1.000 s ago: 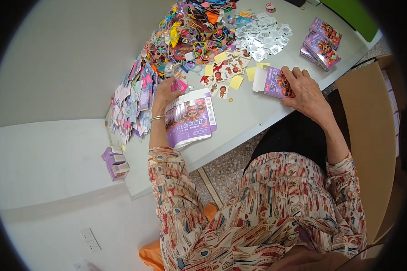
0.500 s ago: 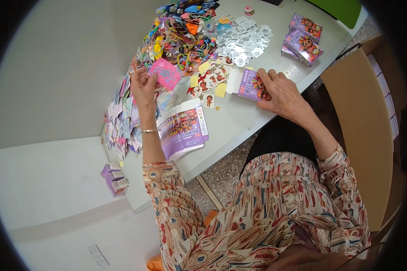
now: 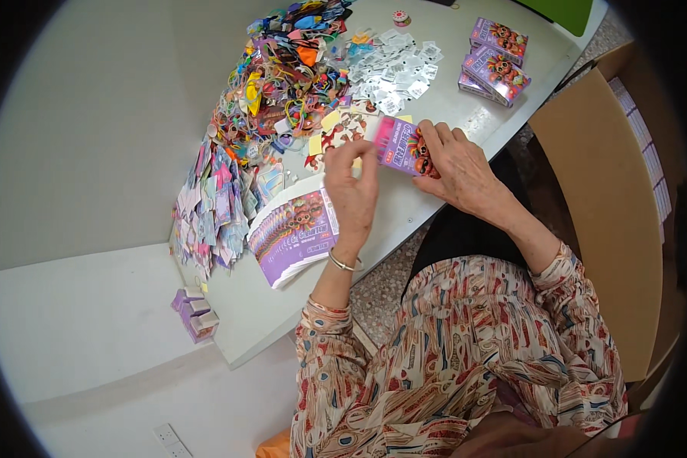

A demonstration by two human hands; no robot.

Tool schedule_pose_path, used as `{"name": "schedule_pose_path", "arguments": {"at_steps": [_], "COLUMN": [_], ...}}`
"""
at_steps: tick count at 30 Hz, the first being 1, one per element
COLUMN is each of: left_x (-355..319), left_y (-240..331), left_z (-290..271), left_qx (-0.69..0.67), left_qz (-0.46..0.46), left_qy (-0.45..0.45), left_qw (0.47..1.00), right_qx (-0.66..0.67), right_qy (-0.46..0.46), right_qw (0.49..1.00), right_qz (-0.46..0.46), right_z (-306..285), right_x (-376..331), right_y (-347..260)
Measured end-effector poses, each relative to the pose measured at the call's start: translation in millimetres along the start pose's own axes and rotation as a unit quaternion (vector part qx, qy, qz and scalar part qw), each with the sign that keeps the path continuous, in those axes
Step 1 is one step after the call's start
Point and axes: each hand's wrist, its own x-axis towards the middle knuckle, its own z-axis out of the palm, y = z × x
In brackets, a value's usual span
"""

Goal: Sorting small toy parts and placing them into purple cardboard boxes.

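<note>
My right hand (image 3: pixel 462 168) grips a small purple printed box (image 3: pixel 408 153) by its right end, a little over the table. At the box's left end a flat pink packet (image 3: pixel 390 131) shows, seemingly partly inside. My left hand (image 3: pixel 353 183), with a bracelet at its wrist, is bent with thumb and forefinger at the packet's edge; the fingertips are slightly blurred. Left of that hand lies a fanned stack of flattened purple boxes (image 3: pixel 294 237). Behind the hands spread printed cartoon stickers (image 3: pixel 351 126) and yellow slips (image 3: pixel 316 145).
Heaps of colourful hair ties and trinkets (image 3: pixel 286 84), small white packets (image 3: pixel 397 72) and pastel packets (image 3: pixel 210 198) cover the table's far and left parts. Filled purple boxes (image 3: pixel 496 72) lie at the back right. A large cardboard carton (image 3: pixel 599 198) stands beside the table's right edge.
My left hand has carried the pink packet rightward from near the trinket heap to the box's end. My right hand still holds the box. The view has shifted slightly.
</note>
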Motion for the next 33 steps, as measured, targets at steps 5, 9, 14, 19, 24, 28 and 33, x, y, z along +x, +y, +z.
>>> {"name": "schedule_pose_path", "arguments": {"at_steps": [5, 9, 14, 19, 24, 28, 33], "left_x": [7.9, 11.4, 0.9, 10.2, 18.6, 10.1, 13.7], "left_y": [-9.9, -39.9, -43.9, -45.6, -14.7, 21.1, 10.9], "left_z": [-23.6, -38.9, -13.4, -21.2, -11.2, 8.8, 26.0], "left_qx": [0.102, 0.276, 0.481, 0.496, 0.170, 0.147, 0.266], "left_qz": [0.044, 0.075, 0.181, 0.231, 0.004, 0.117, 0.268], "left_qy": [-0.030, -0.048, -0.055, -0.046, -0.006, -0.018, -0.126], "left_qw": [0.993, 0.957, 0.856, 0.836, 0.985, 0.982, 0.917], "right_qx": [-0.055, -0.089, -0.083, -0.085, -0.104, -0.078, -0.081], "right_qy": [0.029, 0.050, 0.039, 0.046, 0.059, 0.039, 0.052], "right_qw": [0.997, 0.993, 0.994, 0.994, 0.992, 0.996, 0.995], "right_qz": [0.037, 0.064, 0.056, 0.052, 0.028, 0.009, 0.007], "right_z": [-12.5, -18.0, -10.9, -12.8, -3.3, -0.3, -1.9], "right_x": [-2.5, -6.0, -9.2, -7.8, -12.8, -13.1, -17.7], "right_y": [11.2, 28.5, 27.6, 20.2, 18.8, 8.8, 13.9]}}
